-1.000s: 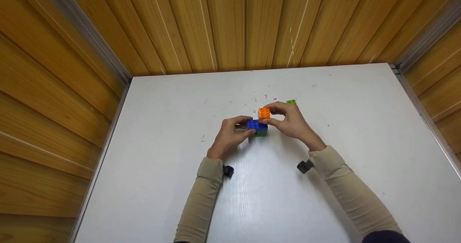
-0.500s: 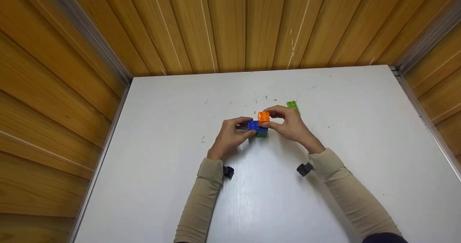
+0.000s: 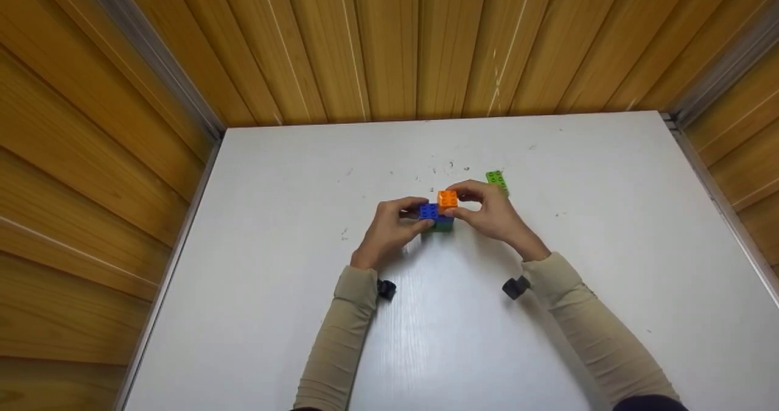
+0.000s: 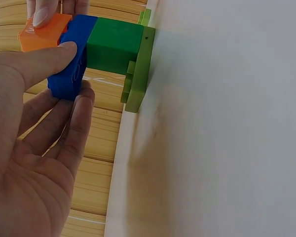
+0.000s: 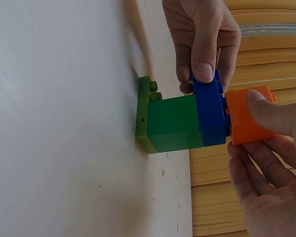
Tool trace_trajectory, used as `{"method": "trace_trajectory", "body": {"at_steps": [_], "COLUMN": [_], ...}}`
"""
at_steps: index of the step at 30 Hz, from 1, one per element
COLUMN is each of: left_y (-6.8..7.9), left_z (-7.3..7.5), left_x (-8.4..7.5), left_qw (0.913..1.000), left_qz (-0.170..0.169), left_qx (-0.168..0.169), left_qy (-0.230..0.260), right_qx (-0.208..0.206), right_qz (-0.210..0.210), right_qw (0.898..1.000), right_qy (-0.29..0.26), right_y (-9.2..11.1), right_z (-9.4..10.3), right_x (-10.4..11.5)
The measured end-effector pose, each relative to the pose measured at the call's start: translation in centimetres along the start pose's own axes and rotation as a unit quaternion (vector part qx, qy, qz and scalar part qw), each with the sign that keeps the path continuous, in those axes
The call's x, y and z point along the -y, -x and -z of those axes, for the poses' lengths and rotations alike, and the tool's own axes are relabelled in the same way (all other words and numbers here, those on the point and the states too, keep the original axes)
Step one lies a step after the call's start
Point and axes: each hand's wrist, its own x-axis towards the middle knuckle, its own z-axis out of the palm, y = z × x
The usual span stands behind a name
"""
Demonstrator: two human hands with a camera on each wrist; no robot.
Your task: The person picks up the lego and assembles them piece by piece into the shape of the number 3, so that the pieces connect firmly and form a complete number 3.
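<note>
A stack of toy building bricks stands on the table: a light green flat plate (image 5: 143, 113) at the bottom, a green brick (image 5: 175, 123) on its one end, and a longer blue brick (image 5: 209, 113) above. My left hand (image 3: 389, 228) pinches the blue brick between thumb and fingers at its left end. An orange brick (image 3: 448, 199) is in the grip of my right hand (image 3: 494, 213). It sits at the blue brick's right end, slightly tilted, with some blue studs showing beneath it in the right wrist view. Whether it is fully pressed down, I cannot tell.
Behind my right hand lies another light green plate (image 3: 496, 181), partly hidden by that hand. Small dark marks dot the white table (image 3: 280, 216). Wood-patterned walls (image 3: 389, 45) rise at the back and both sides.
My right hand has come down slightly with the orange brick onto the blue brick's right end. More of the rear light green plate shows. My left hand holds its place.
</note>
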Motion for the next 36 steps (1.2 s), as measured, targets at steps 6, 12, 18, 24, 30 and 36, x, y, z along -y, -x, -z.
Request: {"method": "trace_trajectory", "body": {"at_steps": [6, 12, 18, 24, 30, 36], "left_y": [0.05, -0.04, 0.01, 0.06, 0.1, 0.08], "left_z": [0.07, 0.21, 0.17, 0.09, 0.1, 0.13], "left_x": [0.02, -0.08, -0.11, 0.0, -0.12, -0.14], "left_qw": [1.0, 0.9999, 1.0, 1.0, 1.0, 1.0], "left_qz": [0.001, -0.01, -0.001, 0.0, 0.002, -0.003], "left_qx": [0.001, 0.001, 0.001, 0.0, -0.001, 0.002], "left_qy": [0.003, 0.003, 0.0, -0.006, -0.007, -0.008], "right_qx": [-0.001, 0.001, 0.005, 0.004, 0.0, 0.0], "right_qz": [-0.004, -0.001, -0.003, -0.003, 0.008, 0.01], "right_qw": [1.0, 1.0, 1.0, 1.0, 1.0, 1.0], "right_qy": [0.005, 0.007, 0.013, 0.018, 0.023, 0.029], "right_y": [0.11, 0.07, 0.16, 0.23, 0.16, 0.15], "right_z": [-0.03, -0.08, -0.15, -0.19, -0.29, -0.26], "right_x": [0.09, 0.15, 0.19, 0.17, 0.04, 0.16]}}
